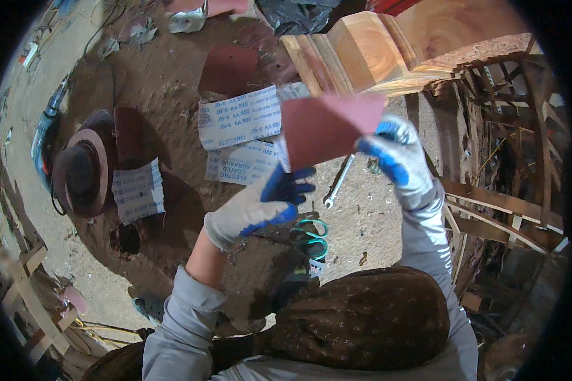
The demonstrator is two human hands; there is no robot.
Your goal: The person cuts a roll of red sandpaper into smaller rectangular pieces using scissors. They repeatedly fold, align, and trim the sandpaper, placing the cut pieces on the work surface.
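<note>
My right hand (pixel 403 155), in a white glove with blue palm coating, grips the right edge of a reddish sandpaper sheet (pixel 330 130). The sheet is raised, grit side toward me. My left hand (pixel 254 209), gloved alike, is just below the sheet's lower left corner, its fingers spread and nothing visible in them. Behind the sheet lie sandpaper pieces with printed white backs (pixel 238 117). A red sandpaper piece (pixel 229 68) lies farther off. At the left, a smaller white-backed piece (pixel 138 192) rests beside a pile of round sanding discs (pixel 79 168).
A shaped wooden block (pixel 368 51) stands at the far right. Wooden scraps (pixel 502 213) heap up along the right side. A wrench (pixel 339 184) and teal-handled scissors (pixel 316 240) lie near my hands. A teal power tool (pixel 46 130) is at the left.
</note>
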